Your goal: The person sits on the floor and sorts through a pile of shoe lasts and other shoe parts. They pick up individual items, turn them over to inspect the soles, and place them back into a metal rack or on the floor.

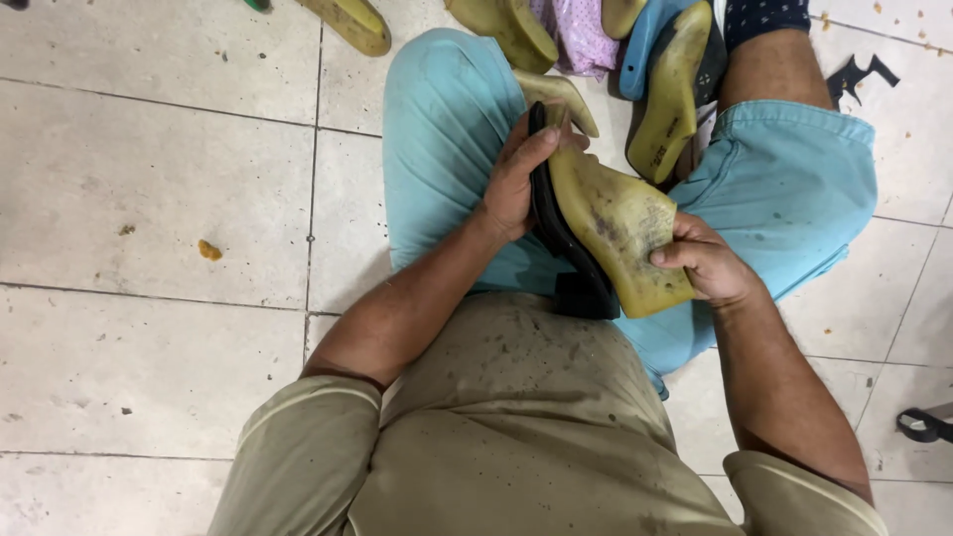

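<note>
A yellow plastic shoe last [615, 223] rests across my lap, with a black shoe sole and heel [571, 263] pressed against its underside. My left hand [516, 179] grips the sole and the last's forepart, thumb laid along the black edge. My right hand [707, 263] holds the heel end of the last, fingers curled over its side. I sit on the floor in light blue trousers [447, 129] and a stained khaki shirt [516, 417].
Several more yellow lasts [675, 89] and a blue one [645, 40] lie by my leg at the top, with a pink spotted cloth [581, 35]. Black cut scraps [859, 74] lie at the upper right on the pale tiled floor [149, 199]. A dark object [928, 425] sits at the right edge.
</note>
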